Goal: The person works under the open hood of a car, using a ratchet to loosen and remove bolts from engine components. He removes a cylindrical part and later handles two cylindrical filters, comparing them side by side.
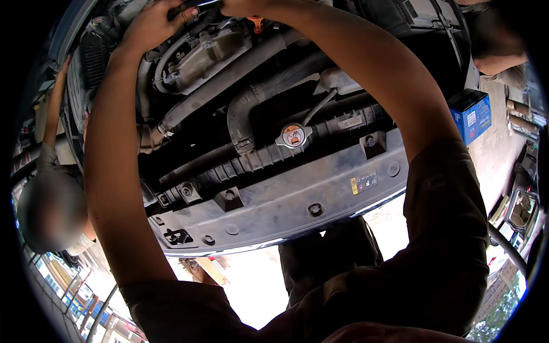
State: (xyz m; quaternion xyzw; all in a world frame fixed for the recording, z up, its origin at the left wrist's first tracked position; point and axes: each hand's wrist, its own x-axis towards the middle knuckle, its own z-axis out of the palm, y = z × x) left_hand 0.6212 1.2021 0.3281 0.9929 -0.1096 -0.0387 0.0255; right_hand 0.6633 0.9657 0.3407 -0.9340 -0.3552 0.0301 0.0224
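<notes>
Both my arms stretch forward over an open car engine bay. My left hand (153,26) is at the top edge, its thumb and fingers closed around a dark piece (184,9) with a shiny end; its kind is unclear. Just right of it, my right hand (243,7) meets the same spot, but its fingers are cut off by the picture's edge. Below the hands lie a dusty metal engine cover (209,60) and a ribbed grey conduit (163,71). An orange-red loop handle (257,24) shows under my right wrist.
A radiator cap (294,136) sits behind the front panel (274,197), beside a thick black hose (240,114). At right stands a blue box (472,117), near another person's arm (497,63). Another person (51,206) reaches in from the left.
</notes>
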